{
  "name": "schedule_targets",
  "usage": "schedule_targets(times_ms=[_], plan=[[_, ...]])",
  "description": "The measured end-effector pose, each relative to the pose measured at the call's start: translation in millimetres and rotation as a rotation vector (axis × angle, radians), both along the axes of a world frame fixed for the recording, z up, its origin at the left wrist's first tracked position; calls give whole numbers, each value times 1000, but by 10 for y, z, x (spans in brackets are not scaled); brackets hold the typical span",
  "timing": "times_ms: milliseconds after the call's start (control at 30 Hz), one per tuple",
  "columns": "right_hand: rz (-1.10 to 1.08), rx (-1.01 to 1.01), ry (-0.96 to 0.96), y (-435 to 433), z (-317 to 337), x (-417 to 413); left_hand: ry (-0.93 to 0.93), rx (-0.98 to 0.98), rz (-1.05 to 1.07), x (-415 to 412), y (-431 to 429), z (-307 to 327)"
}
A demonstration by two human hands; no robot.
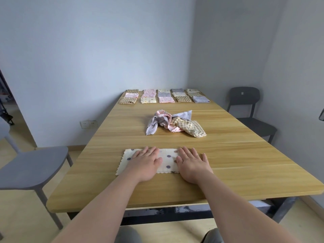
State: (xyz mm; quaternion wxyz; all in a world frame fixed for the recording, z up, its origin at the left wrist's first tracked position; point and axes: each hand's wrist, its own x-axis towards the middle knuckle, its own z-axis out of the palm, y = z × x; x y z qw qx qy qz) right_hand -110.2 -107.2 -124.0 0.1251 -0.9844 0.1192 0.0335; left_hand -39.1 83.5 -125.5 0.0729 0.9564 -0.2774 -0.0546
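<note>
Straight, slightly spread fingers of the left hand press flat on a cream dotted cloth, and the right hand lies the same way on the cloth's right end, fingers straight and a little apart. The cloth lies folded into a strip near the front edge of the wooden table. Farther off, mid-table, sits a heap of crumpled cloths. Along the far edge lie rows of folded cloths. A grey chair stands left, a dark chair right.
</note>
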Motion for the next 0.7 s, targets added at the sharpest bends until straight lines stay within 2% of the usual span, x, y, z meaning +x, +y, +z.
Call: schedule_targets(times_ms=[300,367,500,700], plan=[[11,17,-4,14,30,-28,38,52,168,96,461,43],[-11,62,-38,12,26,-39,0,78,159,60,366,87],[-170,165,-200,-42,44,-81,-64,-53,58,-40,40,146],[-122,50,-181,0,50,-144,-8,38,78,-114,-74,19]])
